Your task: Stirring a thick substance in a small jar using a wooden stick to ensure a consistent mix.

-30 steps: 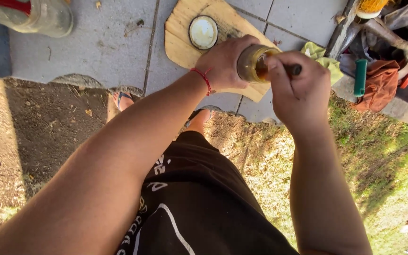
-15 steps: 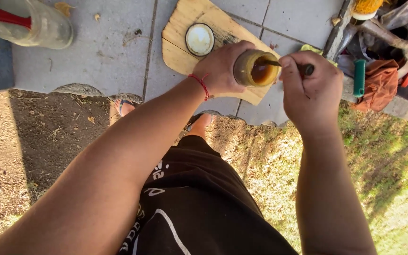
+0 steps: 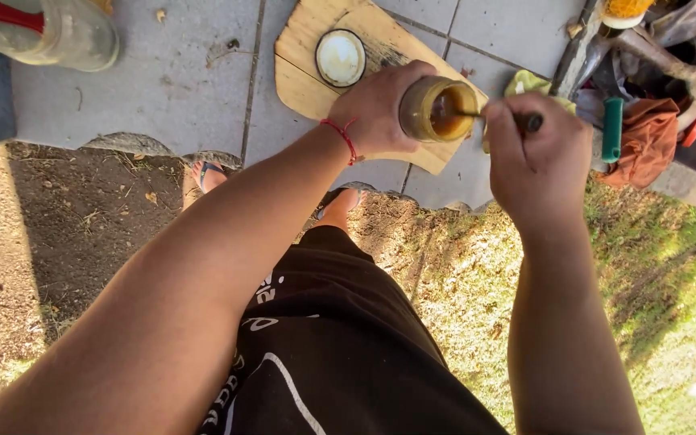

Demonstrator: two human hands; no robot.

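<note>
Stirring a small open jar
Left hand (image 3: 380, 109) wraps the smooth, breakable jar (image 3: 432, 110) round its side; right hand (image 3: 537, 157) pinches the thin stick (image 3: 499, 118).

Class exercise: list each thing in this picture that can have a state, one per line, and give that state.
Glass jar: open, held up in left hand, brown paste inside.
Jar lid: off, lying on wooden board.
Thin tool: gripped in right hand, tip inside jar.
Clear plastic container: tipped on its side on paving.
</note>
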